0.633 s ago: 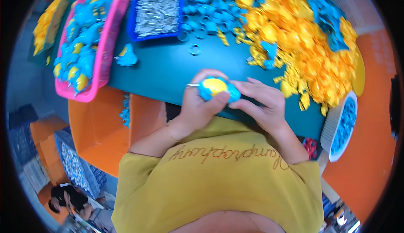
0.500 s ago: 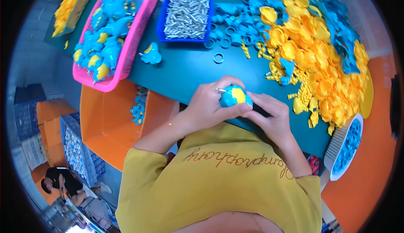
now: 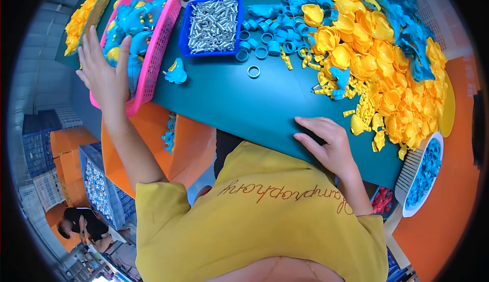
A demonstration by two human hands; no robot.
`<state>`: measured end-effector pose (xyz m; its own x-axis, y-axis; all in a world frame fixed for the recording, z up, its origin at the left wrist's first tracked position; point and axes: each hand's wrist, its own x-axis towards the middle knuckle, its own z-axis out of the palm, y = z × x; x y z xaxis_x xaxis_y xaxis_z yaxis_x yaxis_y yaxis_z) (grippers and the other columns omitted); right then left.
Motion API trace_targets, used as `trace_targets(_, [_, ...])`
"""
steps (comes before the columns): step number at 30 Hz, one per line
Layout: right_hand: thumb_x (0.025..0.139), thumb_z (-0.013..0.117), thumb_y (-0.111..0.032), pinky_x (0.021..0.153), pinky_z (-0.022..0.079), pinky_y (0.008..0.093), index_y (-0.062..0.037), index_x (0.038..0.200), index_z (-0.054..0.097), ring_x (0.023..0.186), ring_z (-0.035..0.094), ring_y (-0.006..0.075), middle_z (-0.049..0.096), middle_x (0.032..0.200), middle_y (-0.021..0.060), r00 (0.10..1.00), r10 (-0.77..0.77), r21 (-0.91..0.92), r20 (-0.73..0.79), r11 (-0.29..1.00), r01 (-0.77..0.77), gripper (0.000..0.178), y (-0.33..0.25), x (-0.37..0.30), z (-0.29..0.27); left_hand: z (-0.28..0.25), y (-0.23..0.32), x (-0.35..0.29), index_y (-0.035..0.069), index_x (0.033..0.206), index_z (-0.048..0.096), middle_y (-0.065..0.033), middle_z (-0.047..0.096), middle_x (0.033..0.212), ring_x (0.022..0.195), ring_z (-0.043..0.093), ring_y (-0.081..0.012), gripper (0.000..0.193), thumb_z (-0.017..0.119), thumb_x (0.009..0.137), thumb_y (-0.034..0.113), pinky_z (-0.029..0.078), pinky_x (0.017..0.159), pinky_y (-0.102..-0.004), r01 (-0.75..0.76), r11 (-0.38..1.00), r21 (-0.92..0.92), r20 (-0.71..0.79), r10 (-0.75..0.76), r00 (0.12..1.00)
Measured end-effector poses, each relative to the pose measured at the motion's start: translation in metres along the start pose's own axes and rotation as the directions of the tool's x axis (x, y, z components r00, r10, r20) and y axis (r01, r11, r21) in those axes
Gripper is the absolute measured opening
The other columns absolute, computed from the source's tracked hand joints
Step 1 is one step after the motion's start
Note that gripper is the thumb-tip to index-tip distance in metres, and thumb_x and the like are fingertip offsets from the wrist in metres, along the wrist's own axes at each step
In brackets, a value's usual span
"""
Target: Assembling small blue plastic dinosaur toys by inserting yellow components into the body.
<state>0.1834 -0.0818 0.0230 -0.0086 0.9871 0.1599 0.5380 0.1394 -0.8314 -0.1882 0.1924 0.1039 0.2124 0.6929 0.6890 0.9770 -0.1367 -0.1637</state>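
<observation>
My left hand [image 3: 104,73] is stretched out over the near part of a pink basket [image 3: 162,45], fingers spread and holding nothing visible. Blue-and-yellow plastic toy parts [image 3: 135,19] fill that basket, some hidden behind the hand. At the front edge of the green table [image 3: 214,93], my right hand [image 3: 330,142] hovers or rests with thumb and fingers apart, nothing between them. One blue-and-yellow toy part [image 3: 175,72] with a metal pin lies just right of the basket. A lone blue ring [image 3: 253,71] lies farther right on the tabletop.
A blue tray [image 3: 185,32] holds small metal pins [image 3: 214,24]. Yellow shells [image 3: 361,52] and blue pieces [image 3: 407,42] heap up at right, beside a white basket [image 3: 407,180] of blue rings. An orange bin [image 3: 193,149] stands below the table. Someone [image 3: 89,226] sits at far lower left.
My left hand has moved from the middle to the pink basket and let go of the blue-and-yellow toy part. My right hand stays near the table edge, now without it.
</observation>
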Motion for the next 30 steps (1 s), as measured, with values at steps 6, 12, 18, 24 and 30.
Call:
trace_targets(6, [0.086, 0.084, -0.007, 0.089, 0.057, 0.0382, -0.0013, 0.116, 0.077, 0.100, 0.075, 0.0288, 0.079, 0.112, 0.0132, 0.999, -0.033, -0.018, -0.016, 0.999, 0.033, 0.031, 0.006, -0.005, -0.004, -0.056, 0.079, -0.038, 0.003, 0.109, 0.075, -0.0143, 0.075, 0.105, 0.097, 0.071, -0.0326, 0.034, 0.086, 0.086, 0.025, 0.055, 0.092, -0.0425, -0.004, 0.804, -0.595, 0.386, 0.290, 0.876])
trace_targets(12, [0.086, 0.084, -0.005, 0.087, 0.057, 0.0379, -0.0018, 0.112, 0.078, 0.098, 0.074, 0.0291, 0.079, 0.111, 0.0119, 0.998, 0.011, -0.033, -0.068, 0.999, -0.013, 0.027, 0.012, -0.010, -0.013, -0.018, 0.081, -0.086, 0.001, 0.105, 0.073, -0.0157, 0.072, 0.100, 0.098, 0.065, -0.0337, 0.025, 0.080, 0.089, 0.019, 0.051, 0.084, -0.0454, -0.147, 0.903, -0.403, 0.406, 0.321, 0.856])
trace_targets(18, [0.086, 0.084, -0.007, 0.076, 0.056, 0.0345, -0.0024, 0.102, 0.080, 0.084, 0.073, 0.0242, 0.079, 0.097, 0.0107, 0.977, 0.044, -0.188, -0.208, 0.979, -0.084, 0.017, 0.011, -0.006, -0.039, -0.064, 0.135, -0.113, 0.010, 0.103, 0.072, -0.0087, 0.070, 0.097, 0.097, 0.064, -0.0313, 0.026, 0.083, 0.080, 0.011, 0.047, 0.086, -0.0467, -0.209, 0.557, -0.804, 0.249, 0.634, 0.732])
trace_targets(24, [0.091, 0.080, -0.008, 0.071, 0.051, 0.0287, -0.0034, 0.102, 0.080, 0.079, 0.067, 0.0151, 0.077, 0.093, 0.0061, 0.840, 0.177, -0.248, -0.513, 0.906, -0.343, 0.012, 0.007, -0.008, -0.070, -0.070, 0.196, -0.148, 0.014, 0.116, 0.072, -0.0006, 0.072, 0.116, 0.109, 0.064, -0.0241, 0.036, 0.083, 0.081, 0.016, 0.048, 0.094, -0.0432, -0.271, 0.202, -0.941, -0.008, 0.788, 0.616])
trace_targets(30, [0.094, 0.077, -0.010, 0.074, 0.052, 0.0316, -0.0040, 0.107, 0.079, 0.083, 0.067, 0.0195, 0.075, 0.093, 0.0097, 0.904, -0.188, -0.571, -0.385, 0.818, -0.073, 0.015, 0.028, 0.027, -0.091, -0.063, 0.214, -0.157, 0.014, 0.118, 0.070, -0.0039, 0.066, 0.122, 0.108, 0.062, -0.0271, 0.049, 0.092, 0.076, 0.026, 0.049, 0.092, -0.0402, -0.213, 0.128, -0.969, -0.061, 0.708, 0.703])
